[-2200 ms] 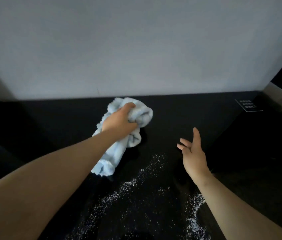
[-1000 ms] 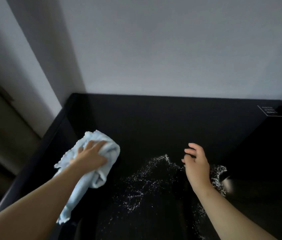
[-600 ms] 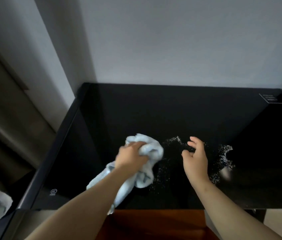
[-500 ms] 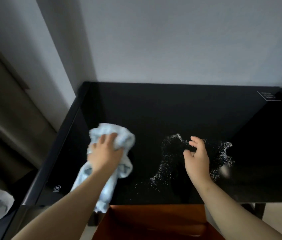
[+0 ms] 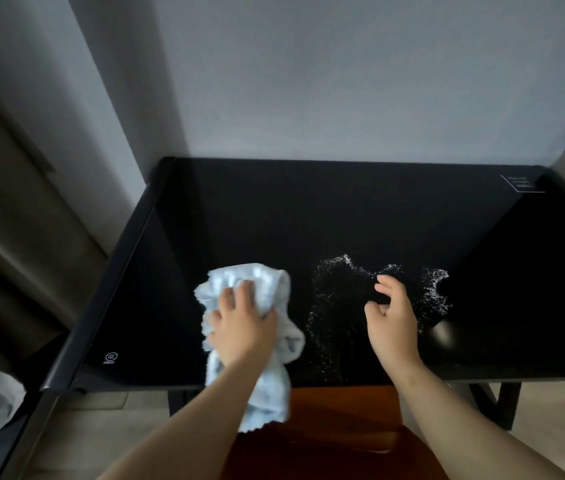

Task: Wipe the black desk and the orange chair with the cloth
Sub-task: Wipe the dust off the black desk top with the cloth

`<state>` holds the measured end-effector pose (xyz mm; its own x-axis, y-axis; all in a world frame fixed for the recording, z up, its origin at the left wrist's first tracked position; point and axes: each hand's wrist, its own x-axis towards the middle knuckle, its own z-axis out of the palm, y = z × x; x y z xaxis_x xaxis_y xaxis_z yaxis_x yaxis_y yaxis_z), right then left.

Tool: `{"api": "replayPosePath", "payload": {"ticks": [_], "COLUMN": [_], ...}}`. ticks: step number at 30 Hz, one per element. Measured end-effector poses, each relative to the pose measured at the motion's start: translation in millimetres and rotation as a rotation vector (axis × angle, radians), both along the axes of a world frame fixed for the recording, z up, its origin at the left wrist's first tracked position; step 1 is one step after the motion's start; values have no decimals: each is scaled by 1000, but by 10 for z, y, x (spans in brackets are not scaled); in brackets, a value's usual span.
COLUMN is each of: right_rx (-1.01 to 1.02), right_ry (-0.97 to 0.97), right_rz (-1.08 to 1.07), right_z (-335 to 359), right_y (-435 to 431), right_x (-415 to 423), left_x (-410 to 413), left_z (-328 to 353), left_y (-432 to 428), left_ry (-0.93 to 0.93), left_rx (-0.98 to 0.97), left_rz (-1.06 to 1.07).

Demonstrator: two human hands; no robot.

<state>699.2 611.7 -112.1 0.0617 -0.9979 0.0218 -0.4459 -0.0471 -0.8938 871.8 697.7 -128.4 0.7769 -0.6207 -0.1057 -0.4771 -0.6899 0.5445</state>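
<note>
The left hand (image 5: 243,327) lies palm down on the cloth (image 5: 267,282), fingers curled into the fabric and gripping it against the desk (image 5: 309,209). This grip sits on the near left part of the desk, to the right of a small printed mark (image 5: 111,357) at the desk's near left corner.

The cloth is light blue and bunched. Its upper part lies on the desk top. Its tail hangs over the desk's near edge.

The chair (image 5: 336,427) stands at the desk's near edge, centred, with its orange-brown seat partly under the top. The cloth tail hangs in front of the seat's left side.

White specks (image 5: 329,306) are scattered on the desk top just right of the cloth, from the desk's middle to its near edge.

The right hand (image 5: 392,320) is over the specks, right of the desk's centre. Its fingers are loosely curled, with thumb and forefinger apart, and it holds nothing. Contact with the desk top cannot be determined.

A white-outlined label (image 5: 522,183) is at the desk's far right corner.
</note>
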Motion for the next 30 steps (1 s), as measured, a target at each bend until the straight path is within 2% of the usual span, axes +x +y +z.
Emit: {"api": "replayPosePath", "payload": {"ticks": [2,4,10,13,15,17,19,21,23,25,27,30], "right_rx": [6,20,20,43,42,47,-3,-100,-42,68,86,95], "right_ry": [10,27,37,107,150,172,290,598,847,941,995,1010], "right_rz": [5,23,135,211,257,277,270,263,294,325,348,346], "right_z": [13,-8,-66,-121,-154,-144,-126,-138,-175,-243,-302,-293], "right_y": [-66,-101,-383,-586,-690,-763,-845,-943,-1022,-1053,-1051,-1049], "right_x": [-125,-237,-773,-1211,-1465,-1639,-1779,-1906,-2014,-2074,-2083,-2037], "left_x": [173,96,-808,-1391,-1753,-1986,-2055,-1951,-1759,-1633,-1732,-2148], "left_z": [-85,-149,-112,-89,-42,49,167,235,160,63,0,-12], "left_y": [150,182,-314,-597,-777,-929,-961,-802,-535,-337,-369,-689], "left_ry": [-147,-167,-100,-44,4,127,239,124,-71,-70,-43,-129], "left_rx": [79,94,120,141,110,3,-172,-232,-89,74,146,219], "left_rz": [67,102,245,315,288,228,233,293,362,459,519,351]}}
